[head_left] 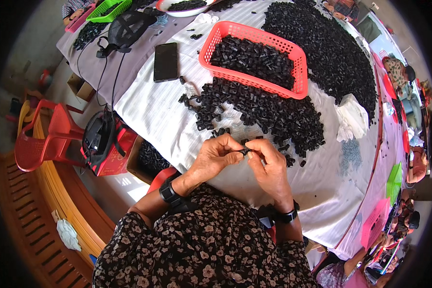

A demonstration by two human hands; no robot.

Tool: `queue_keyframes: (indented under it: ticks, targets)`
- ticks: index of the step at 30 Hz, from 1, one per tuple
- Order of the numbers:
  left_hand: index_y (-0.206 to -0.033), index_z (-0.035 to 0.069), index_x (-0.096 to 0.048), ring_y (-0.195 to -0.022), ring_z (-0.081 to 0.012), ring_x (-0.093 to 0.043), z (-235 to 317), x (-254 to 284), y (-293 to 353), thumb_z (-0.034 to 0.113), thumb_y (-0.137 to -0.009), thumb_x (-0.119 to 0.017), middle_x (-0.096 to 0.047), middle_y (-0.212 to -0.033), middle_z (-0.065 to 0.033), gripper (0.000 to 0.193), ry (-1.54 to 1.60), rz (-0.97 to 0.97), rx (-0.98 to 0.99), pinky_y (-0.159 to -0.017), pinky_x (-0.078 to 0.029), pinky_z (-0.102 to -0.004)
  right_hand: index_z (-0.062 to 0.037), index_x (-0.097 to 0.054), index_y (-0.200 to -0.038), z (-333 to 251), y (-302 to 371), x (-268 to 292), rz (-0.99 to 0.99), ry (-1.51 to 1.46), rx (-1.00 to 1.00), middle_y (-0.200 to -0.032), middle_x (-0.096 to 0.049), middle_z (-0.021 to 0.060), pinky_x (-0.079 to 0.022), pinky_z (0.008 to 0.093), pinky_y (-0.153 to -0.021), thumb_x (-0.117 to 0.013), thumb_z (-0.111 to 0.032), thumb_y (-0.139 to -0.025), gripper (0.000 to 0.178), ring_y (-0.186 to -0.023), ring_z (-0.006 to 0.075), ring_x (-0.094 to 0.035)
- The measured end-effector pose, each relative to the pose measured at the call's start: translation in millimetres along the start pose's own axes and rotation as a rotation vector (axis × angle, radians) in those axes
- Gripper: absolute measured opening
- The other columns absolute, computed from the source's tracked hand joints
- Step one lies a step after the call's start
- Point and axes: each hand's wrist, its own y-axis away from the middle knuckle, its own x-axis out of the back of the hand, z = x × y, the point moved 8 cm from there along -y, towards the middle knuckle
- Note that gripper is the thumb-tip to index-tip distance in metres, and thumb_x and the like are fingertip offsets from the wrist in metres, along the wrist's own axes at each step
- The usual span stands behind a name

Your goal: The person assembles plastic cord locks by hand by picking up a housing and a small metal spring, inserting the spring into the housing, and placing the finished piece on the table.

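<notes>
Between my two hands is one small black plastic piece [245, 150], pinched at the near edge of a pile. My left hand [217, 154] closes thumb and forefinger on its left side. From the right, my right hand [269, 165] grips the same piece with thumb and fingertips, so much of it is covered. Just beyond lies a loose heap of similar black pieces [259, 108] on the white cloth. Behind that heap a red perforated basket [300, 72] holds many more of them.
A far larger black heap [329, 53] spreads at the back right. Left of the basket lies a black phone [165, 62]. Crumpled white plastic [353, 117] and thin grey pins [351, 156] lie to the right. A red chair [50, 134] stands left; other people sit around the table.
</notes>
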Motion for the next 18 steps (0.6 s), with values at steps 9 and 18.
queue_keyframes:
  ticks: [9, 18]
  targets:
    - [-0.092, 0.0, -0.057, -0.073, -0.0062, -0.054, -0.7, -2.2, -0.7, 0.001, -0.087, -0.059, -0.059, -0.082, -0.0017, 0.006, 0.022, -0.037, 0.004, -0.067, -0.046, -0.0211, -0.0017, -0.057, -0.098, 11.0, 2.4, -0.4, -0.004, -0.099, -0.087, -0.085, -0.06, 0.0112, -0.048, 0.03, -0.061, -0.055, 0.005, -0.081, 0.018, -0.069, 0.021, -0.06]
    - [-0.093, 0.0, -0.058, -0.072, -0.0057, -0.053, -2.1, -1.0, -1.3, 0.002, -0.087, -0.06, -0.059, -0.081, -0.0011, 0.006, 0.031, -0.023, 0.017, -0.065, -0.045, -0.0205, -0.0004, -0.056, -0.1, 12.4, 3.2, -1.1, -0.02, -0.121, -0.093, -0.085, -0.059, 0.0115, -0.048, 0.0287, -0.06, -0.051, 0.008, -0.081, 0.022, -0.069, 0.0186, -0.06]
